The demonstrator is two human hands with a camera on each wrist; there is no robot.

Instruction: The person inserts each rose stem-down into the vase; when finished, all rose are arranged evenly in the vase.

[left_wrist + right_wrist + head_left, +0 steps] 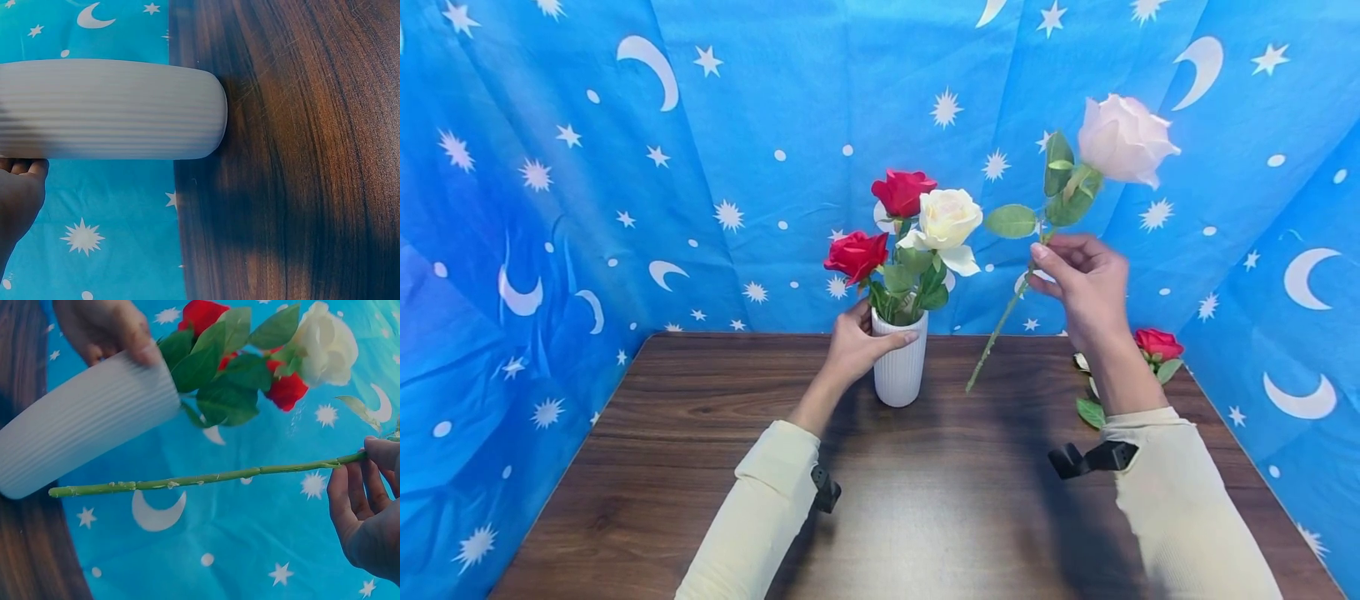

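Note:
A white ribbed vase (899,371) stands upright near the table's back edge. My left hand (856,346) grips it near the rim, thumb across the front and fingers behind. Two red roses (904,193) and a cream-white rose (951,218) rise from the vase with green leaves. To the right, my right hand (1086,283) pinches a pale pink rose (1123,140) by its stem, just below the leaves. In the right wrist view the bare green stem (219,477) slants beside the vase, its cut end out in the air.
Behind my right forearm a red rose (1159,342) lies on the table with a green leaf (1090,412) and bits of white bloom partly hidden. The dark wood table (647,467) is bordered by blue star-and-moon cloth (790,108) at the back and both sides.

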